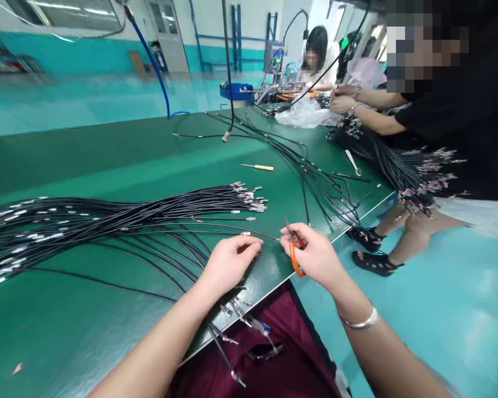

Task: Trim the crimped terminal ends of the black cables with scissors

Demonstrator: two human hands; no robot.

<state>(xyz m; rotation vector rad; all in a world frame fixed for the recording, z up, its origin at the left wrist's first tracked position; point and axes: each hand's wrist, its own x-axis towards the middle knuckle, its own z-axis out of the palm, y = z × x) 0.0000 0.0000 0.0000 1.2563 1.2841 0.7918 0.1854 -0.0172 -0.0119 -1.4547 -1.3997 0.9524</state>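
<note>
Black cable ends (237,379) overhang the near edge of the green desk (66,320). Just inside it, the left hand (232,260) has thumb and forefinger drawn together; whether they pinch anything cannot be told. The right hand (315,251), at the edge, is curled around an orange-handled tool (295,260), a single cable (257,232) ending beside its fingertips. Beyond the left hand, the cable bundle (161,207) extends leftward. Farther, open desk surface surrounds a yellow-handled tool (264,167), well short of the far edge.

The left grip (230,258) curls palm-down; the right grip (315,251) bends closed.
</note>
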